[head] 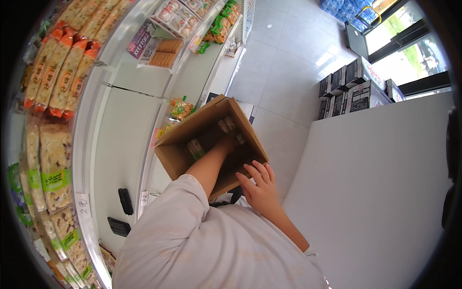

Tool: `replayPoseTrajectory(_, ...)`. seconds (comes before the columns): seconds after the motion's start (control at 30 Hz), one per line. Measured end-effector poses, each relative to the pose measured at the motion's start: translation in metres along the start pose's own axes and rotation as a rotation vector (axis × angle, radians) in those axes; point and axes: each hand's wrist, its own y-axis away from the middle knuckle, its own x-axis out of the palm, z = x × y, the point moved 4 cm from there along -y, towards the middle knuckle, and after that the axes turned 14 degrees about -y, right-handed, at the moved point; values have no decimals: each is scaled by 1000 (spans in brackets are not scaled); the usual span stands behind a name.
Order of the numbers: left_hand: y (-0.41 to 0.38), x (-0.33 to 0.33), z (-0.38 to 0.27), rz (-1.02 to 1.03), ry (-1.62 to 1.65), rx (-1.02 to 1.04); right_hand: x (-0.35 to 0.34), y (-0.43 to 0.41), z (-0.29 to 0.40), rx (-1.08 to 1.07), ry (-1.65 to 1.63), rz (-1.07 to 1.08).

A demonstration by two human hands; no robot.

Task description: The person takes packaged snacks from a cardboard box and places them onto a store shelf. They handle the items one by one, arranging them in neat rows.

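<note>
An open cardboard box (213, 104) is tilted in front of my body, its mouth towards me. My left hand (229, 142) reaches deep inside, in shadow, beside packaged snacks (226, 124); whether it grasps one is unclear. Another pack with green on its wrapper (196, 149) stands against the box's left inner side. Over the near right rim curl the fingers of my right hand (259, 186), holding the box.
Shelving (122, 119) on my left carries long wrapped snacks (57, 72), nut-studded bars (56, 162) and a tray of biscuits (164, 53). Two black objects (125, 201) lie on a lower shelf. A white panel (361, 173) borders my right; stacked cartons (364, 95) stand beyond it.
</note>
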Motion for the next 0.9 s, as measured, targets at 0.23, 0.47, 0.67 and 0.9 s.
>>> replayPoseTrajectory(0.23,12,-41,-16,115,-192,11,8,0,-11,-7,26,-38)
replayPoseTrajectory(0.47,9,-44,-32,322,-438,57,11,3,-16,-40,100,-27)
replayPoseTrajectory(0.67,11,15,8,-75,-93,1,13,4,-10,-74,72,-21)
replayPoseTrajectory(0.9,36,-8,0,-202,260,-38,20,10,-20,-55,109,-47)
